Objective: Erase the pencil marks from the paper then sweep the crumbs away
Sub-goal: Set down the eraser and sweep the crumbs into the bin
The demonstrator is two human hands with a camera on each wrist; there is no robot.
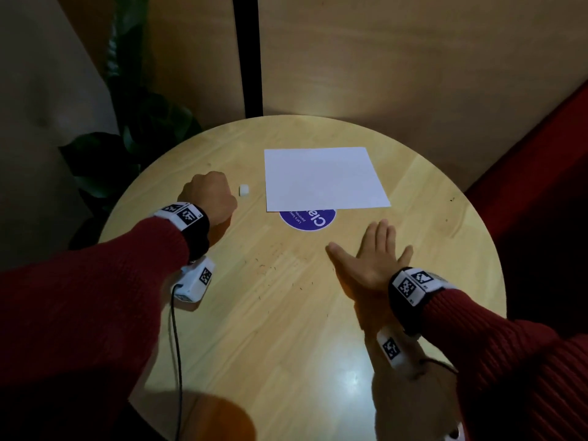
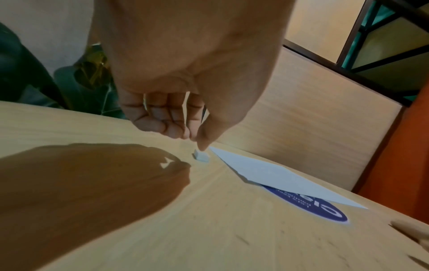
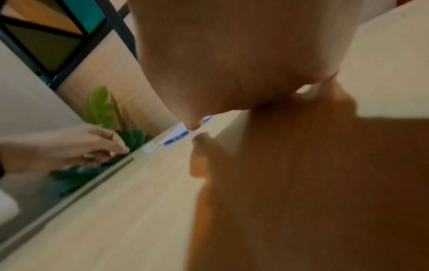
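Note:
A white sheet of paper (image 1: 324, 178) lies on the far half of the round wooden table (image 1: 286, 345); I see no marks on it. A small white eraser (image 1: 244, 190) (image 2: 201, 157) sits on the wood just left of the paper. My left hand (image 1: 206, 198) (image 2: 192, 139) hovers beside the eraser with curled fingers, holding nothing, its thumb tip just above it. My right hand (image 1: 372, 256) lies flat, fingers straight and together, on the table below the paper's near right corner. Dark eraser crumbs (image 1: 270, 268) are scattered on the wood between my hands.
A round purple sticker (image 1: 307, 221) (image 2: 308, 207) shows partly under the paper's near edge. Wooden panels stand behind the table. A dark green plant (image 1: 127, 122) is at the far left, a red seat (image 1: 541, 186) at the right.

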